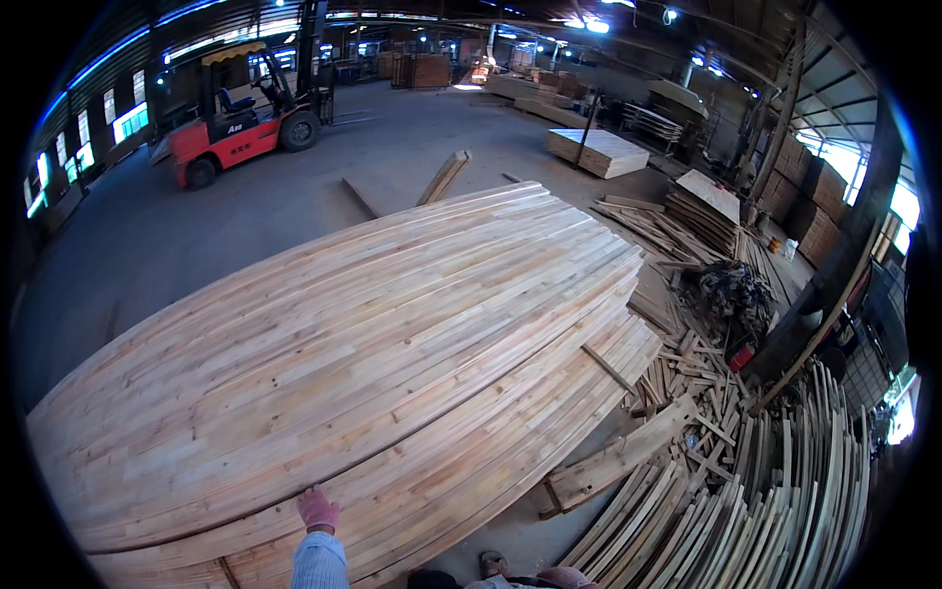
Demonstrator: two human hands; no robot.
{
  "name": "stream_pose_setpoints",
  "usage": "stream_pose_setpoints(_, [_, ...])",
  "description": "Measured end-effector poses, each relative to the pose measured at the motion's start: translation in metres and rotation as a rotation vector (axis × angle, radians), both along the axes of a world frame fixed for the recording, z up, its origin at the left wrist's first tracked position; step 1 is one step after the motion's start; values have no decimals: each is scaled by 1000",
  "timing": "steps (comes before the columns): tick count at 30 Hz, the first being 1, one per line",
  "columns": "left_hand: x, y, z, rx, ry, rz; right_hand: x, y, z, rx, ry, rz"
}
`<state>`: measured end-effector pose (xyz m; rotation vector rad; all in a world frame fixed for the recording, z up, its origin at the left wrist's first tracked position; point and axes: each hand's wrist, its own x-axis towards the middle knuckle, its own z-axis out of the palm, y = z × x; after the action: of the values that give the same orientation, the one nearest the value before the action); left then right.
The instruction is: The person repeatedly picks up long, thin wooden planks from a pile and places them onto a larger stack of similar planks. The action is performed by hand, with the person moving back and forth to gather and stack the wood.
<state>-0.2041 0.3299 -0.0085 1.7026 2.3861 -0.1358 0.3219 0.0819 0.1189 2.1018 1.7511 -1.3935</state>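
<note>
A: Where is the left hand point(318, 509)?
B: It lies at the near edge of the top board point(334, 344) on the big stack point(471, 471); gripping or flat, I cannot tell.
A: And the right hand?
B: Not visible. Scrap strips point(726, 491) lie right of the stack, a red forklift point(240, 123) far behind.

It was a timber warehouse. Stacked wooden boards point(343, 334) filled the concrete floor point(147, 245). A red forklift point(240, 123) stood under the metal roof point(412, 8).

Pale striped wood panel point(343, 334), red forklift point(240, 128) w/ yellow roof, pink glove point(318, 510).
</note>
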Motion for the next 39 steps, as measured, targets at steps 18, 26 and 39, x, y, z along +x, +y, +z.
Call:
stream_pose_setpoints(18, [-15,37,-23,-135,267,-205,-2,1,-19,1,-89,18])
stream_pose_setpoints(26, [-36,34,-21,-88,265,-266,-11,16,-5,-11,-104,17])
stream_pose_setpoints(39, [65,-139,83,-379,-29,-310,60,114,33,802,-502,304])
